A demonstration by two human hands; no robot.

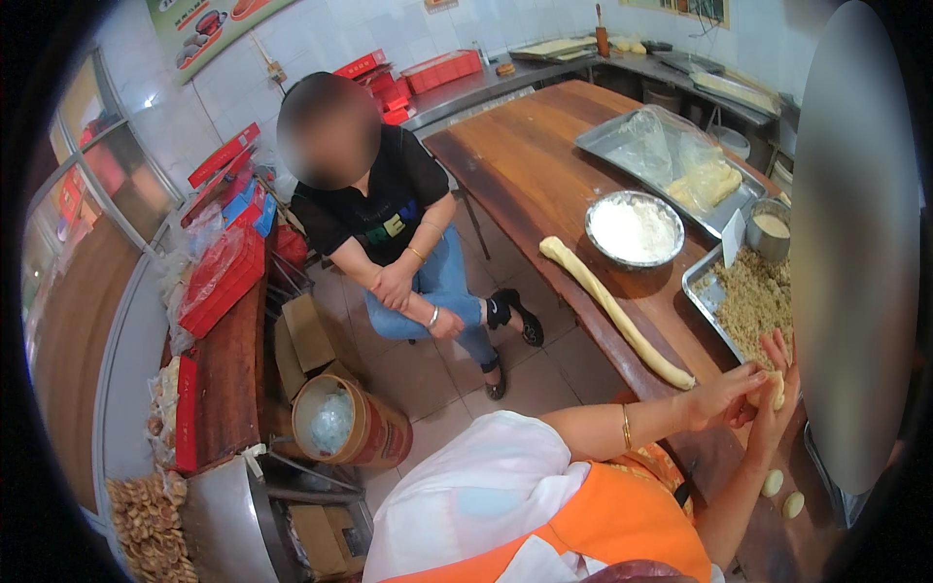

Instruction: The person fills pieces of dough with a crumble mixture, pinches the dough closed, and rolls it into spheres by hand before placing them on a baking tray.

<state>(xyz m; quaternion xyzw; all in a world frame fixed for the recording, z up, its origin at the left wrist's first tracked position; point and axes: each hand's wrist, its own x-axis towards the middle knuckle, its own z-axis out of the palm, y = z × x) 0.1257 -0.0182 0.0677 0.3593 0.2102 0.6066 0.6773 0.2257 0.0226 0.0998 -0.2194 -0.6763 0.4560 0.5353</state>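
Over the near edge of the wooden table, my left hand [727, 396] and my right hand [775, 406] meet around a small piece of pale dough [774, 391]. Fingers of the left hand press on it, while the right hand cups it with some fingertips raised. My hands cover part of the dough. Left of them lies a long dough roll [617, 316] along the table edge. Just beyond is a metal tray [692, 280] of crumbly brown filling [756, 303]. Two small dough pieces [782, 494] rest on the table near my right forearm.
Farther up the wooden table [525, 146] stand a bowl of white flour [635, 229], a tray with plastic-covered dough [705, 185] and a metal cup [770, 229]. A seated person [389, 214] faces the table. A bin [350, 423] and cardboard boxes [309, 335] stand left.
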